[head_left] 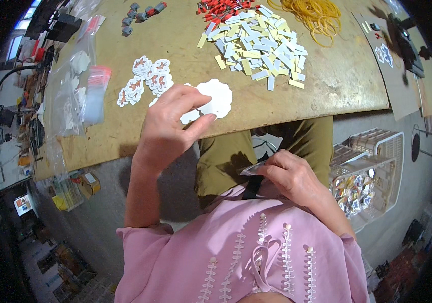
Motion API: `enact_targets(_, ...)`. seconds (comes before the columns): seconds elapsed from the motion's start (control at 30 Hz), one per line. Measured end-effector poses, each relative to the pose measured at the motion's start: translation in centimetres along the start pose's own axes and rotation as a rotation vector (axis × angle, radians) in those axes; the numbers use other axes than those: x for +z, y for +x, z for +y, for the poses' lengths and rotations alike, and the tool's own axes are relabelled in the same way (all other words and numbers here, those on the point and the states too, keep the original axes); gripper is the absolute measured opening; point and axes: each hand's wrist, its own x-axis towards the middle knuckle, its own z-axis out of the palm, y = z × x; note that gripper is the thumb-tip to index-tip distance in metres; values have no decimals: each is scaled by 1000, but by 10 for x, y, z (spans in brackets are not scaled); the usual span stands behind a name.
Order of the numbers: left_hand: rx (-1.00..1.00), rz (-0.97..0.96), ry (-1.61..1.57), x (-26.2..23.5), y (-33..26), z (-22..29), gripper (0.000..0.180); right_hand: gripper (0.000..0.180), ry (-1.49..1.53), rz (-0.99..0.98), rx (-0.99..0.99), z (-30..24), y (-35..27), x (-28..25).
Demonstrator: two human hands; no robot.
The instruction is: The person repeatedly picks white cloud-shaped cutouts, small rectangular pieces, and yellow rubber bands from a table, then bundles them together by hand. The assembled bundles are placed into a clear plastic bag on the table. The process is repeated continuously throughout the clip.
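Note:
At the table's near edge my left hand point(168, 126) curls its thumb and fingers around a white scalloped cutout point(218, 98). More white cutouts lie partly hidden under these fingers. To the left are small piles of white-edged cutouts with reddish-brown figures point(147, 78). Over my lap my right hand point(289, 174) pinches a small clear plastic bag point(252, 170); its contents cannot be made out.
Beyond my hands lies a heap of pale blue and yellow strips point(261, 43), with red clips point(221, 9) and yellow rubber bands point(317, 17) behind. Clear zip bags point(96, 96) lie at the left. White plastic baskets point(387, 171) stand on the floor at the right.

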Motion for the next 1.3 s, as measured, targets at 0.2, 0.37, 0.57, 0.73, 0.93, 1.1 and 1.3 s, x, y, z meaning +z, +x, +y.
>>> enact_targets(0.2, 97, 67, 149, 4, -3, -6, 16, 30, -23, 68, -19, 3, 0, 3)
enact_targets(0.37, 155, 150, 259, 12, -6, 1, 13, 31, -140, 127, -42, -4, 6, -4)
enact_targets(0.57, 151, 456, 437, 13, -11, 16, 17, 31, -253, 257, -50, -11, 12, -11)
enact_targets(0.73, 6, 144, -246, 25, -43, 61, 17, 27, -219, 257, -75, -21, 20, -17)
enact_targets(0.93, 114, -31, 29, 31, -48, 57, 13, 26, -104, 176, -62, -24, 20, -12)
enact_targets(1.1, 218, -155, 148, 16, -47, 76, 15, 25, -75, 91, -3, -24, 17, -7)
enact_targets(1.3, 241, -278, 216, 27, -46, 69, 14, 28, -20, 35, -89, -29, 17, 4)
